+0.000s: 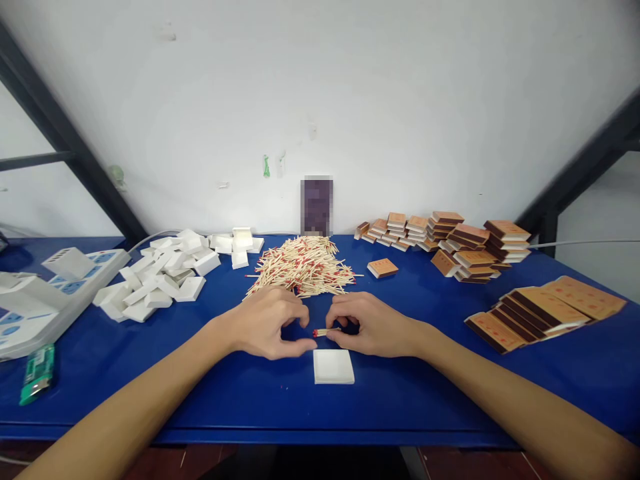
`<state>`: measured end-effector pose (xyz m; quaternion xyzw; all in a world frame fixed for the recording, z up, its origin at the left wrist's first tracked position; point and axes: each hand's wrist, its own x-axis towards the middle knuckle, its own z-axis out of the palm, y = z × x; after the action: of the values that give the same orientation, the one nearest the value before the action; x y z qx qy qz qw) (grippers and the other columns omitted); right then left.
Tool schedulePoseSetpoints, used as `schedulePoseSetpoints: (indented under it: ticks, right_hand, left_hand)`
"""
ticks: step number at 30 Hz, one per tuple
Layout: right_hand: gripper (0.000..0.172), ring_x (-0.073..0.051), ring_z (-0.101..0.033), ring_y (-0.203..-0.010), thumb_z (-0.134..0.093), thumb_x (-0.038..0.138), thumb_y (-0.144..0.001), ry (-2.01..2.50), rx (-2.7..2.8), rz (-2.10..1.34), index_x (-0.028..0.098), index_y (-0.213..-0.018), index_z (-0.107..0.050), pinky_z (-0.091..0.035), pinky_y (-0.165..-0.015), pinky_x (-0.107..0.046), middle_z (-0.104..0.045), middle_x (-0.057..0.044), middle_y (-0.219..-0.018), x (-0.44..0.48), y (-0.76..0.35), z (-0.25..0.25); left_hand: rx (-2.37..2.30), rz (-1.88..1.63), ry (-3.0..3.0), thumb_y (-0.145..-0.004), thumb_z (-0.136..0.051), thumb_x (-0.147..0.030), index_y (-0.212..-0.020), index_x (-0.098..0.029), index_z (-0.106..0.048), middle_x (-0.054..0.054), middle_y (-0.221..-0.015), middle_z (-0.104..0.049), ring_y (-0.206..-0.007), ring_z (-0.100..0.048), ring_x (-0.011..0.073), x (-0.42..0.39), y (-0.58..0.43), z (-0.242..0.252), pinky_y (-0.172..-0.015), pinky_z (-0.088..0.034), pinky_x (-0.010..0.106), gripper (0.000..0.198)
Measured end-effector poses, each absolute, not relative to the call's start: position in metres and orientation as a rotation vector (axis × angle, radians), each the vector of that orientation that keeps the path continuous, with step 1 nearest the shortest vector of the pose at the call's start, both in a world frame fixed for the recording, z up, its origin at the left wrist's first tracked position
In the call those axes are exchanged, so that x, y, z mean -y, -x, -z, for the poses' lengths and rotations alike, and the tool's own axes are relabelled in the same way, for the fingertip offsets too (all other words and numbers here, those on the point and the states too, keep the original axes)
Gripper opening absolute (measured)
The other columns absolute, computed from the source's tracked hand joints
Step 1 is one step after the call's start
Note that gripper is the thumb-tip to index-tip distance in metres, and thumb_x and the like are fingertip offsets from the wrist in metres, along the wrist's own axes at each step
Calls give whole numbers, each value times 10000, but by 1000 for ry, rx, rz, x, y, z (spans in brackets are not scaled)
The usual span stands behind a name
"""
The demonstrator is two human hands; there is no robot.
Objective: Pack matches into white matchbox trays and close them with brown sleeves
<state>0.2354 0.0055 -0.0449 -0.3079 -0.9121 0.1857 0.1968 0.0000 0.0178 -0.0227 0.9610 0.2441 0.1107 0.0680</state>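
Note:
Between thumb and fingers of my right hand (373,323) is a small bunch of matches (320,332), their red heads pointing left. My left hand (275,322) is to the left of them, thumb and index finger apart, with nothing visible between them. Just below both hands a white matchbox tray (333,367) lies on the blue table (240,400). Beyond the hands rises a large heap of loose red-headed matches (303,263), its near edge partly hidden by my left hand.
White matchbox trays (173,270) are piled at the left, beside a power strip (85,287) and a green lighter (39,373). Assembled matchboxes (463,240) are stacked at the back right, one matchbox (383,268) apart. Flattened matchbox sleeves (543,310) lie at the right.

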Motion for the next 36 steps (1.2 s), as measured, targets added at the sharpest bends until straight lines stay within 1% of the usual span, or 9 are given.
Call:
schedulePoseSetpoints:
  ticks: [5, 11, 15, 17, 21, 23, 26, 32, 36]
  right_hand:
    - [152, -113, -447, -597, -532, 194, -882, 1015, 2392, -377, 177, -756, -615, -326, -589, -245, -516, 24, -635, -15, -240, 46]
    - [137, -112, -441, -561, -513, 178, -875, 1113, 2280, -260, 176, -768, -600, -324, -583, -242, -514, 26, -616, -26, -247, 51]
    - [104, -106, -447, -530, -538, 181, -871, 1098, 2315, -293, 169, -858, -641, -337, -575, -236, -517, 39, -583, -24, -245, 56]
    - [122, -110, -468, -532, -543, 189, -880, 1096, 2353, -297, 167, -912, -659, -348, -571, -235, -539, 34, -587, -23, -243, 56]
    - [239, -163, -614, -770, -473, 194, -943, 1036, 2488, -261, 188, -1095, -658, -435, -702, -268, -686, -42, -853, -23, -240, 54]
    - [304, -197, -633, -929, -421, 194, -972, 1039, 2559, -234, 203, -1197, -626, -456, -792, -306, -694, -72, -1035, -23, -237, 53]
    - [344, -220, -640, -968, -387, 211, -990, 1103, 2621, -184, 223, -1260, -599, -468, -800, -329, -691, -77, -1094, -25, -232, 53]
    - [305, -207, -647, -954, -400, 203, -987, 1089, 2593, -208, 224, -1174, -639, -456, -782, -306, -705, -59, -1080, -26, -231, 55]
    - [212, -167, -614, -801, -463, 204, -962, 1059, 2548, -226, 204, -1007, -670, -409, -692, -268, -698, -38, -897, -26, -233, 55]
  left_hand:
    - [-612, -286, -2902, -725, -673, -639, -874, -197, -661, -14, -649, -597, -585, -552, 147, -3, -11, 27, -572, -370, 282, 467]
    - [-529, -194, -2957, -716, -693, -559, -763, -200, -607, -7, -647, -612, -578, -562, 168, 12, -20, 30, -580, -371, 302, 371]
    - [-531, -218, -2960, -729, -656, -598, -873, -199, -635, 4, -682, -633, -603, -576, 179, 5, -14, 26, -581, -384, 307, 425]
    - [-613, -262, -2976, -818, -588, -477, -930, -197, -643, 11, -718, -647, -643, -594, 175, -5, -7, 22, -607, -402, 302, 306]
    - [-943, -282, -3064, -886, -461, -268, -930, -189, -659, 21, -733, -661, -654, -601, 162, -29, 13, 15, -606, -392, 291, 217]
    - [-1022, -203, -3063, -871, -473, -254, -946, -190, -661, 19, -707, -659, -622, -590, 158, -37, 21, 13, -587, -380, 282, 212]
    - [-1060, -128, -3052, -856, -504, -268, -949, -191, -669, 23, -706, -667, -623, -599, 166, -42, 26, 12, -568, -371, 276, 204]
    - [-1023, -94, -3057, -880, -517, -233, -925, -209, -688, 20, -787, -698, -713, -644, 179, -43, 22, 21, -615, -405, 273, 178]
    - [-973, -152, -3059, -918, -498, -217, -955, -207, -692, 16, -785, -701, -721, -655, 166, -44, 19, 27, -624, -413, 262, 198]
